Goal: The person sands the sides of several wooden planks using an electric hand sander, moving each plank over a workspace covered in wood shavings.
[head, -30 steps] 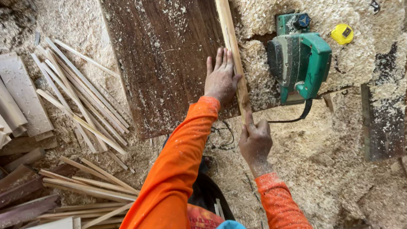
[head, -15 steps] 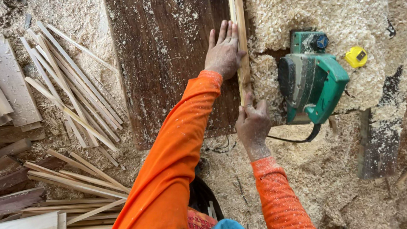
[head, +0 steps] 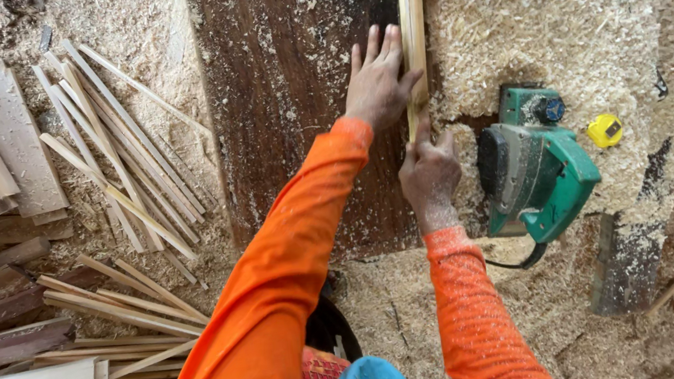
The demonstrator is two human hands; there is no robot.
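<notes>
Dark plank surface (head: 305, 118) unchanged, green planer (head: 537, 166) still parked right of the fingers; slat (head: 413, 42) now held lengthwise on the plank's right edge, left hand (head: 376, 83) spread flat beside it, right hand (head: 429, 174) pinching its near end.

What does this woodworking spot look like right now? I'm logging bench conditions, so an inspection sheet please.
Surface: dark wooden board, dusted with sawdust.
Job's things: pale wooden strip lying lengthwise along the board's right edge.
Clutter: green electric planer, yellow tape measure, thin sticks, plank offcuts.
Hands: left hand flat beside the strip, touching it; right hand grips its near end.
Cables: black cord from the planer.
Surroundings: thick wood shavings everywhere.
</notes>
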